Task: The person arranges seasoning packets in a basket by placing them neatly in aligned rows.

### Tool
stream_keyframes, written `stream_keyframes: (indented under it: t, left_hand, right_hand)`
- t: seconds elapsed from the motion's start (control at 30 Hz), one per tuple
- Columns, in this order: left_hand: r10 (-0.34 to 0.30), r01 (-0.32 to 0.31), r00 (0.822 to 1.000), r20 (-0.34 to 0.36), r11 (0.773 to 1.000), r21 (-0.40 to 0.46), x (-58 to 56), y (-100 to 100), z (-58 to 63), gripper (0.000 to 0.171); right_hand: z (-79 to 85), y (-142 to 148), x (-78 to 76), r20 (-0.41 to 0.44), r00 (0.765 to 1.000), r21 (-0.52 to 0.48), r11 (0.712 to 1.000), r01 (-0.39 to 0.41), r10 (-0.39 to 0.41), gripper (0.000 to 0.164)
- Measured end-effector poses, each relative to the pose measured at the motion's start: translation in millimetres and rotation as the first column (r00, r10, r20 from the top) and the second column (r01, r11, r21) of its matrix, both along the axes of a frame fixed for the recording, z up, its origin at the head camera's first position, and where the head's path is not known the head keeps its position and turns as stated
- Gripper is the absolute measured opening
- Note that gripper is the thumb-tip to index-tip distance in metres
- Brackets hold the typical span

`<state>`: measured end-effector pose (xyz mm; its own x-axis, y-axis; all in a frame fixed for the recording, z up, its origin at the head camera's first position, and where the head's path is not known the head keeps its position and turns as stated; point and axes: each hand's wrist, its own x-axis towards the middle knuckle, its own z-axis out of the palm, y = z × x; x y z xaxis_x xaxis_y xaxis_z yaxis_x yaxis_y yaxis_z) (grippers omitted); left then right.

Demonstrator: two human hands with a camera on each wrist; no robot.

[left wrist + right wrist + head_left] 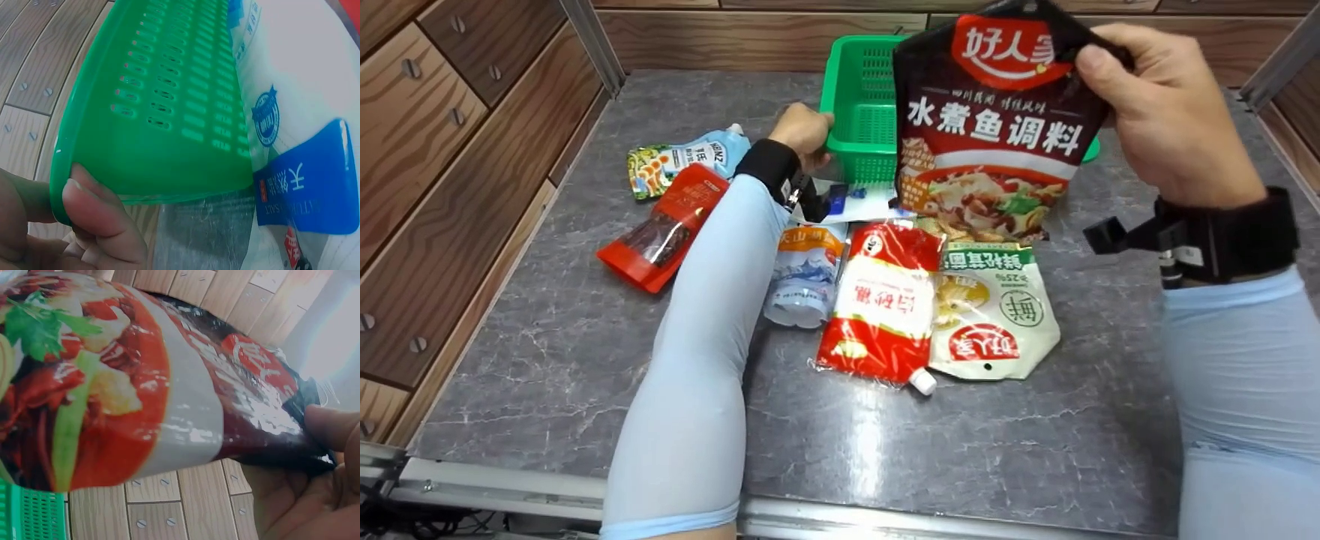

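Observation:
My right hand pinches a black and red fish seasoning packet by its upper corner, thumb in front. The packet hangs raised, and in the head view it hides much of a green plastic basket. With thumb and fingers, my left hand grips the basket's rim at its near left corner. In the left wrist view the thumb lies over the green rim, beside a white salt bag with a blue label. That bag lies against the basket's near side, partly hidden in the head view.
In front of the basket lie a blue and orange pouch, a red and white sugar pouch with a white cap, and a pale green seasoning packet. A Heinz pouch and a red packet lie left. Wood-patterned panels border the table.

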<state>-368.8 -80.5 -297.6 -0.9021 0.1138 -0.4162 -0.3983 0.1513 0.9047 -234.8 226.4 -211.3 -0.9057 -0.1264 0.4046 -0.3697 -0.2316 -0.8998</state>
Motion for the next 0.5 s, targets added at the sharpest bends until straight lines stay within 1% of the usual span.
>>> stream_keyframes:
  t: [0.1,0.23,0.3,0.43,0.47,0.5]
  left_hand:
    - [-0.017,0.017,1.0,-0.006,1.0,-0.025,0.5,-0.4,0.9,0.027]
    - [-0.026,0.025,1.0,-0.016,0.999,-0.043,1.5,-1.6,1.2,0.029]
    - [-0.02,0.019,1.0,-0.015,0.999,-0.041,2.0,-2.4,0.9,0.026]
    - [-0.002,0.001,1.0,-0.022,0.999,-0.044,2.7,-3.8,0.4,0.021]
    - [-0.003,0.002,1.0,-0.027,0.999,-0.049,2.6,-3.9,0.2,0.021]
    - [-0.001,0.0,1.0,-0.031,0.999,-0.051,2.7,-3.8,0.3,0.021]
  right_hand:
    - [9.2,-1.7,-3.7,-0.019,0.999,0.0,0.999,0.034,-0.034,0.03]
    - [21.1,-3.8,-9.2,-0.028,0.997,-0.057,0.996,0.066,-0.067,0.031]
    - [25.5,-4.0,-11.8,-0.048,0.994,-0.032,0.995,0.095,-0.096,0.031]
    - [34.3,-3.0,-19.7,0.007,0.985,-0.068,0.983,0.173,-0.173,0.034]
    - [36.0,-2.1,-22.1,0.015,0.98,-0.078,0.977,0.198,-0.198,0.034]
    - [38.2,-1.1,-24.5,0.048,0.973,-0.113,0.966,0.231,-0.227,0.035]
